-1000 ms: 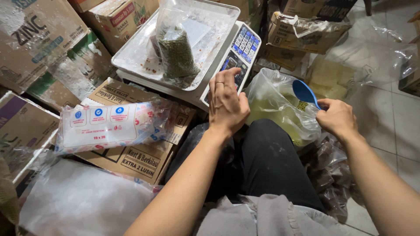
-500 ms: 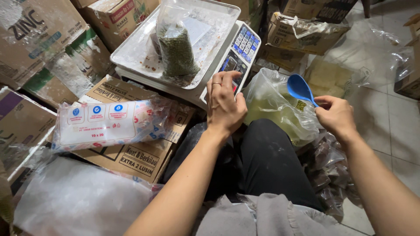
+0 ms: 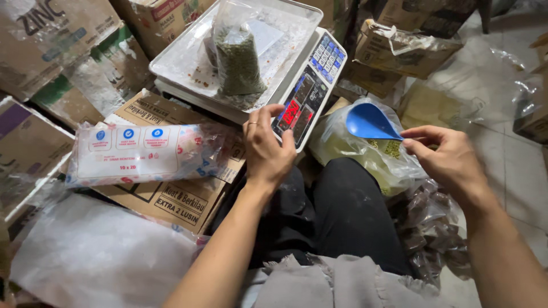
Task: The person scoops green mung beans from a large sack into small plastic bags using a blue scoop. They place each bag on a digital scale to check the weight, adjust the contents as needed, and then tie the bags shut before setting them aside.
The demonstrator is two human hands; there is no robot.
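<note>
My left hand (image 3: pixel 267 149) rests against the front panel of a white digital scale (image 3: pixel 311 85), fingers on its red display edge. On the scale's pan (image 3: pixel 188 60) stands a clear plastic bag of green beans (image 3: pixel 237 60). My right hand (image 3: pixel 445 157) grips the handle of a blue plastic scoop (image 3: pixel 370 122), lifted over a large clear bag of yellow-green beans (image 3: pixel 365 154) beside my knee.
A pack of small plastic bags (image 3: pixel 140 155) lies on a cardboard box (image 3: pixel 171 194) at the left. More cartons (image 3: pixel 51 51) crowd the left and back. Crumpled plastic (image 3: pixel 91 256) lies at bottom left, another bag (image 3: pixel 428 228) by my right leg.
The scoop in my right hand has come up out of the big bag of beans. My left hand has shifted slightly up onto the scale's panel.
</note>
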